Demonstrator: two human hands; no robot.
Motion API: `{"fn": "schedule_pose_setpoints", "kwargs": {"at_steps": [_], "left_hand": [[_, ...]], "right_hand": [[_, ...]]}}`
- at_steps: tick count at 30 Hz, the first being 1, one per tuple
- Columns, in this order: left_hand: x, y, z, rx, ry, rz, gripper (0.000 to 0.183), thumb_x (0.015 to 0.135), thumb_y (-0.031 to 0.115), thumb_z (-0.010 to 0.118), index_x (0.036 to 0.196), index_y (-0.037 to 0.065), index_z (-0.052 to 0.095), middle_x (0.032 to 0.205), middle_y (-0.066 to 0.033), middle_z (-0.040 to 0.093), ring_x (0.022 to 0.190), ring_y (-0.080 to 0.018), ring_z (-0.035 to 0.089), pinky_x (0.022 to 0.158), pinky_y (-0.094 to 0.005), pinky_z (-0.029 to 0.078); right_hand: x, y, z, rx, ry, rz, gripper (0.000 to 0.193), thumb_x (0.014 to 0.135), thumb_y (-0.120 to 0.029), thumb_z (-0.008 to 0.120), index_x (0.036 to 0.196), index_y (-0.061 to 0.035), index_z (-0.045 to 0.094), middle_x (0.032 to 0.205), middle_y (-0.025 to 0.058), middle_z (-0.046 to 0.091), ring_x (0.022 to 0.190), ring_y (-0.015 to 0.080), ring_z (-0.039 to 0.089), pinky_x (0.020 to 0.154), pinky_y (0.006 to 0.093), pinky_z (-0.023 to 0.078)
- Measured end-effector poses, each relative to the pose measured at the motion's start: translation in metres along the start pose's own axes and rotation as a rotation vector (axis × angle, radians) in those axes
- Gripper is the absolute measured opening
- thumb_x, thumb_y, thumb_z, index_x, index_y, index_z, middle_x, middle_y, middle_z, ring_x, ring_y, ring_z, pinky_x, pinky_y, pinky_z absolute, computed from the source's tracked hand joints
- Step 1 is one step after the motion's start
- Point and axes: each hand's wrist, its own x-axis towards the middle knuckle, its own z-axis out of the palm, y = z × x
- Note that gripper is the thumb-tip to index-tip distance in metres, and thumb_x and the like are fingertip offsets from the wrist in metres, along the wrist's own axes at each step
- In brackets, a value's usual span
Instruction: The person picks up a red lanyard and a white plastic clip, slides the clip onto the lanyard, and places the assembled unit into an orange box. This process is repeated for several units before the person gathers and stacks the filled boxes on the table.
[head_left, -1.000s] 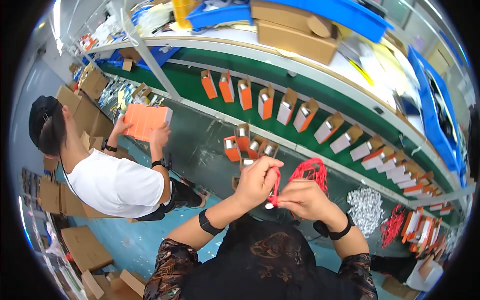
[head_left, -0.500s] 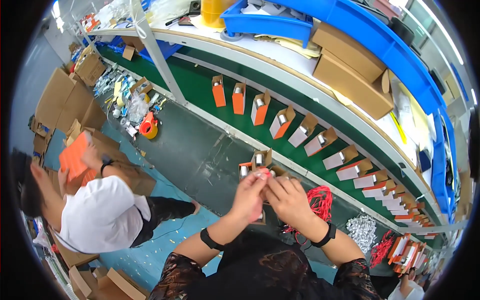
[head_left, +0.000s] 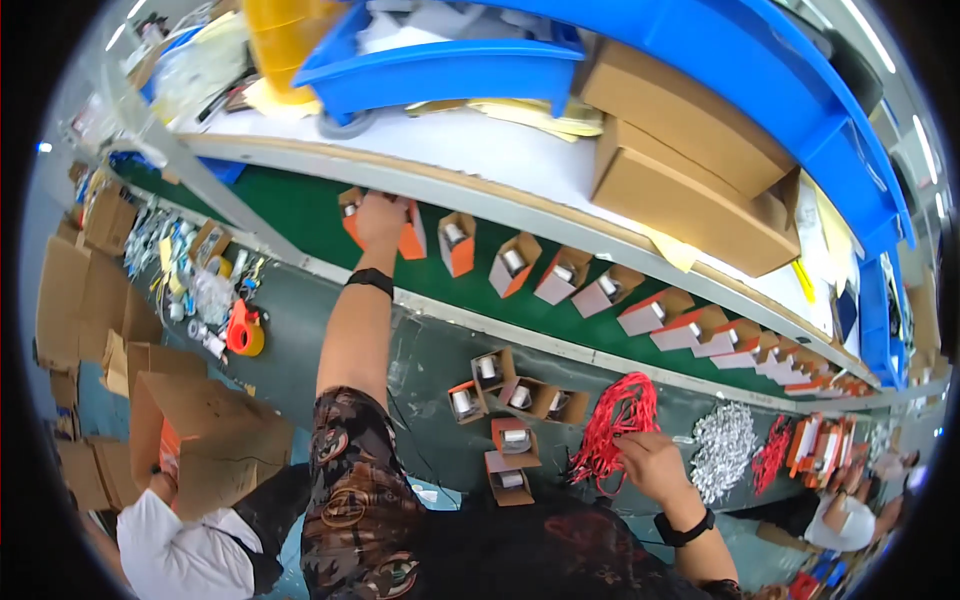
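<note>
My left hand (head_left: 380,218) reaches far forward to the green belt, with its fingers bent around the edge of a small open orange-and-white box (head_left: 350,222); the fingertips are partly hidden. Another orange box (head_left: 413,238) stands against the right side of this hand. My right hand (head_left: 655,467) is lower, at the right side of a pile of red cords (head_left: 615,425). Its fingers are bunched together on the strands. Between my arms, several open boxes (head_left: 520,393) with white-and-silver cylindrical things inside stand on the dark work surface.
More open boxes (head_left: 650,312) line the green belt (head_left: 290,222) under a white shelf (head_left: 480,180). A pile of silvery pieces (head_left: 727,450) lies right of the cords. An orange tape dispenser (head_left: 244,328) sits at left. A co-worker (head_left: 190,545) bends by a carton (head_left: 215,440).
My hands, together over the boxes before, are now apart: the left went forward to the belt, the right moved to the red cords. My view has shifted, and the co-worker bends lower.
</note>
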Motion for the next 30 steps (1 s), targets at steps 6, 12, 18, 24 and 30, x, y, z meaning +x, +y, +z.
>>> {"fn": "schedule_pose_setpoints", "kwargs": {"at_steps": [6, 12, 18, 24, 30], "left_hand": [[0.075, -0.104, 0.055, 0.574, -0.203, 0.313, 0.036, 0.096, 0.028, 0.044, 0.122, 0.01, 0.062, 0.12, -0.0184, 0.065, 0.109, -0.0316, 0.064, 0.089, -0.0464, 0.052], [0.024, -0.086, -0.065, -0.472, -0.071, 0.212, 0.036, 0.095, 0.034, 0.063, 0.109, 0.002, 0.07, 0.101, -0.005, 0.071, 0.091, -0.0139, 0.063, 0.08, -0.0287, 0.048], [-0.157, -0.111, -0.182, -0.903, -0.094, 0.113, 0.029, 0.099, 0.024, 0.057, 0.117, 0.001, 0.062, 0.11, -0.0064, 0.065, 0.1, -0.013, 0.058, 0.085, -0.0222, 0.044], [-0.375, -0.068, -0.212, -1.037, -0.35, -0.015, 0.011, 0.098, 0.016, 0.059, 0.098, 0.005, 0.061, 0.096, -0.0046, 0.064, 0.087, -0.0104, 0.058, 0.075, -0.0232, 0.046], [-0.512, -0.034, -0.182, -0.863, -0.488, -0.139, 0.01, 0.094, 0.012, 0.062, 0.09, 0.003, 0.062, 0.089, -0.0062, 0.064, 0.074, -0.011, 0.055, 0.071, -0.0242, 0.045]], "right_hand": [[-0.057, 0.033, -0.011, -0.025, 0.087, 0.259, 0.024, 0.078, -0.01, 0.067, 0.102, -0.0063, 0.069, 0.091, 0.016, 0.067, 0.086, 0.0366, 0.063, 0.076, 0.0458, 0.051], [-0.067, 0.076, 0.024, 0.039, 0.062, 0.546, 0.021, 0.082, -0.015, 0.066, 0.102, -0.0079, 0.069, 0.092, 0.0156, 0.067, 0.089, 0.0374, 0.063, 0.077, 0.0459, 0.051], [-0.057, 0.129, 0.127, 0.062, -0.186, 0.589, 0.02, 0.081, -0.024, 0.065, 0.096, -0.0119, 0.07, 0.093, 0.0144, 0.069, 0.087, 0.036, 0.066, 0.077, 0.0477, 0.054], [-0.009, 0.191, 0.168, 0.101, 0.022, 0.659, 0.016, 0.082, -0.022, 0.064, 0.095, -0.0179, 0.072, 0.094, 0.015, 0.069, 0.088, 0.0347, 0.067, 0.078, 0.0477, 0.054], [0.015, 0.21, 0.173, 0.059, 0.021, 0.457, 0.02, 0.081, -0.014, 0.067, 0.099, -0.0212, 0.073, 0.103, 0.0112, 0.07, 0.103, 0.0329, 0.065, 0.086, 0.0427, 0.053]]}}
